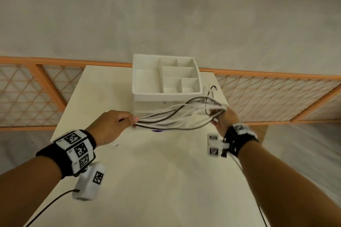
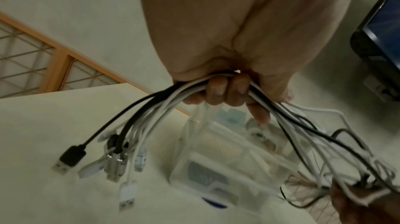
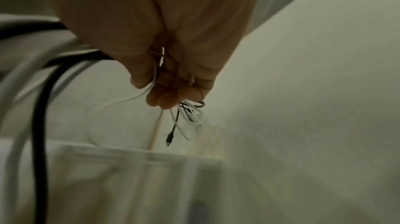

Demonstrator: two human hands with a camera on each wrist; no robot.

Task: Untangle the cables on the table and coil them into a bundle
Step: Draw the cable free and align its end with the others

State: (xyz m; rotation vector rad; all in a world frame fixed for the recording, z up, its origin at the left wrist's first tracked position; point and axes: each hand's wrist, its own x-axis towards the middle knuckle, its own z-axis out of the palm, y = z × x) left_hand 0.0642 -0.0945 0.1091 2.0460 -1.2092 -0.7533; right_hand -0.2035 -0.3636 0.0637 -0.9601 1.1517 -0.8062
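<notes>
Overhead, white and black cables [image 1: 177, 114] hang as one slack bunch above the worktop [image 1: 166, 171], stretched between both hands. Left hand [image 1: 112, 125] fingers [image 2: 225, 89] curl round them near the USB plugs [image 2: 69, 159]; right hand [image 1: 224, 119] fingers [image 3: 171, 97] clutch the other ends.

bare forearms; black wristbands [image 1: 48, 155] carrying white tag-marked blocks [image 1: 77, 150], cabled white cameras [image 1: 89, 182]
</notes>
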